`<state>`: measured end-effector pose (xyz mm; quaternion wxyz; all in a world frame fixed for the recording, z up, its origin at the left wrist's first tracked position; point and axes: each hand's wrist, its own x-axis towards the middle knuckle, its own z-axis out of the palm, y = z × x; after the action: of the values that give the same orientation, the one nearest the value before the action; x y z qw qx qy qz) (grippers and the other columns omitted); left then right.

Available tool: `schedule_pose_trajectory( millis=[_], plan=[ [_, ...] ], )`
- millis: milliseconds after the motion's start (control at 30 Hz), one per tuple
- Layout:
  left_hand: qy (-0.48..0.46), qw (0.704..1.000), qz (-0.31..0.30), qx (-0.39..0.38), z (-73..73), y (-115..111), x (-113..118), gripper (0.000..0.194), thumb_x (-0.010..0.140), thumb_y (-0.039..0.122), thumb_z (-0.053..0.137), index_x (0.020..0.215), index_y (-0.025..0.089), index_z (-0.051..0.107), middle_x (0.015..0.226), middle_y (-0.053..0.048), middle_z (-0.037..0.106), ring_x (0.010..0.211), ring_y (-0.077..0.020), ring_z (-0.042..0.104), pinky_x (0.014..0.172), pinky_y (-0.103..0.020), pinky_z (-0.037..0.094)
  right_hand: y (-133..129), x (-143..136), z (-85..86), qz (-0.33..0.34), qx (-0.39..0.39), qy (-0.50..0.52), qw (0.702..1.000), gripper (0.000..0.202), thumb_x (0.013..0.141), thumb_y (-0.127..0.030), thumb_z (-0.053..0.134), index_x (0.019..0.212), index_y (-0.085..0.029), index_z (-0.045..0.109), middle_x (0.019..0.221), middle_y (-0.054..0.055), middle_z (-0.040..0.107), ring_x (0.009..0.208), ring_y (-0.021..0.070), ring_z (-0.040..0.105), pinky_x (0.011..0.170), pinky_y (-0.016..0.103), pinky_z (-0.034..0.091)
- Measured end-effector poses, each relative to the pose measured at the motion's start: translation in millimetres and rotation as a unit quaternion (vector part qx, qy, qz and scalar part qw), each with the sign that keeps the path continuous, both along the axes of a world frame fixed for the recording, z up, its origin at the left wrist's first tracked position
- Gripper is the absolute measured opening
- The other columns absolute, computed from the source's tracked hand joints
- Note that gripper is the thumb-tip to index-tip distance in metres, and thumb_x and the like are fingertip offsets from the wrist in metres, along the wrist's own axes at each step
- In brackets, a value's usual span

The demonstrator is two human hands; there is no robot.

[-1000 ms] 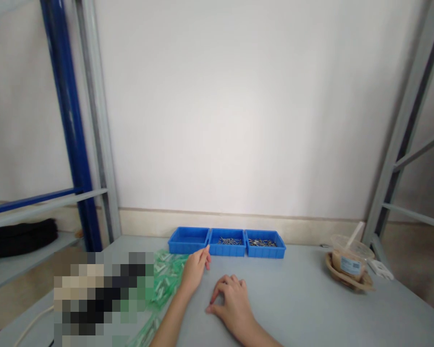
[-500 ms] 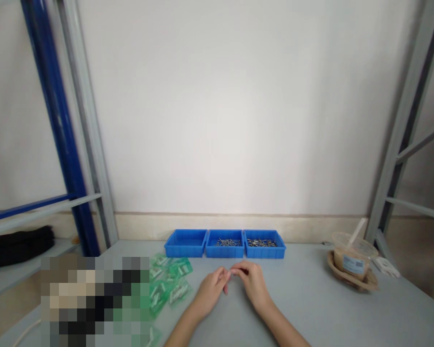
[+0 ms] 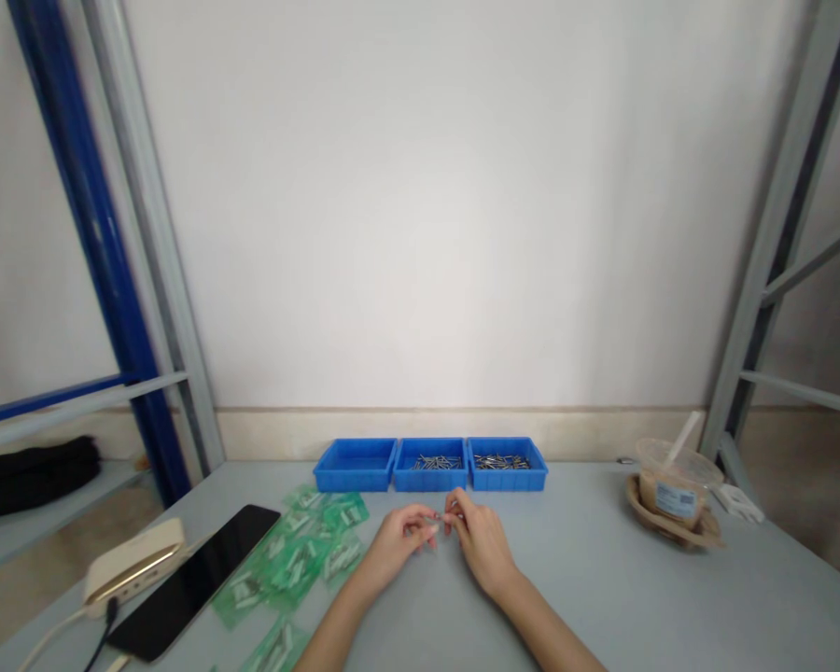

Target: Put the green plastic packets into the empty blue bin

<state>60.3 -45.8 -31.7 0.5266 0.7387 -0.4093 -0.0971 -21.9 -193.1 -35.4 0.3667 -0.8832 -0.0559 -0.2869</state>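
My left hand (image 3: 400,539) is closed in a pinch over the grey table, in front of the blue bins. Something tiny and pale shows at its fingertips, too small to name. Just to its right, my right hand (image 3: 482,539) also pinches, thumb against forefinger, its tips almost meeting the left ones. What it holds is hidden by the fingers. Straight behind the hands stands the middle blue bin (image 3: 429,480) with thin metal screws or pins (image 3: 438,462). The right blue bin (image 3: 508,480) contains similar metal pieces (image 3: 502,462). Farther left is another blue bin (image 3: 354,480).
Several green-tinted clear bags (image 3: 298,560) of small parts lie left of my hands. Beyond them are a black phone (image 3: 196,583) and a cream box (image 3: 136,565) with cables. At the right, a lidded cup (image 3: 676,495) sits in a cardboard holder (image 3: 644,511) near a white plug (image 3: 738,502).
The view has shifted slightly. My fingertips have drawn a little apart, and a small pale piece now shows at the left ones. The phone and cream box, pixelated before, are plain now.
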Motion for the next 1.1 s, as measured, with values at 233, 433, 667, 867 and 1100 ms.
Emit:
schedule_pose_trajectory(
  millis=[233,433,667,867,1100],
  plan=[
    [-0.016,0.999,-0.024,-0.016,-9.4,-3.8,-2.3,0.042,0.078,0.057,0.047,0.085,0.016,0.049,0.069,0.0,0.054,0.055,-0.0097,0.046,0.052,-0.02,0.036,1.6,-4.3,1.0,0.011,-0.032,0.033,0.999,0.015,0.09,-0.024,0.038,0.087,-0.019,0.052,0.071,-0.001,0.066,0.068,0.015,0.06,0.063,0.022,0.034],
    [-0.053,0.999,-0.011,0.002,-2.6,-2.8,-12.5,0.041,0.083,0.053,0.039,0.073,0.015,0.048,0.067,0.0,0.051,0.054,-0.0087,0.043,0.055,-0.021,0.035,1.1,-3.5,-1.7,0.047,0.021,0.018,0.999,0.022,0.089,-0.027,0.036,0.078,-0.019,0.052,0.067,0.0,0.064,0.066,0.0155,0.06,0.065,0.024,0.037],
    [0.003,0.999,-0.032,-0.008,-10.2,-4.9,-11.0,0.03,0.079,0.044,0.052,0.087,0.015,0.049,0.075,-0.002,0.056,0.063,-0.0111,0.05,0.058,-0.021,0.04,-3.1,5.0,-9.8,0.028,0.103,-0.02,0.994,0.02,0.086,-0.032,0.038,0.074,-0.02,0.048,0.061,0.0,0.061,0.051,0.0144,0.054,0.057,0.025,0.038],
    [-0.044,0.999,-0.024,-0.009,-5.5,-4.0,-17.0,0.022,0.083,0.035,0.048,0.082,0.014,0.052,0.07,0.0,0.056,0.057,-0.009,0.047,0.057,-0.02,0.038,0.3,8.5,-14.5,0.073,0.171,0.01,0.983,0.02,0.085,-0.037,0.037,0.078,-0.02,0.044,0.053,-0.004,0.056,0.038,0.0114,0.044,0.047,0.023,0.036],
    [-0.011,0.999,-0.032,-0.015,0.1,-5.3,-20.3,0.031,0.083,0.043,0.045,0.073,0.014,0.051,0.067,0.0,0.053,0.059,-0.0101,0.048,0.056,-0.021,0.038,-2.5,7.0,-11.5,0.102,0.157,0.02,0.982,0.023,0.086,-0.038,0.038,0.087,-0.018,0.05,0.06,-0.002,0.058,0.047,0.0119,0.05,0.052,0.023,0.039]
  ],
)
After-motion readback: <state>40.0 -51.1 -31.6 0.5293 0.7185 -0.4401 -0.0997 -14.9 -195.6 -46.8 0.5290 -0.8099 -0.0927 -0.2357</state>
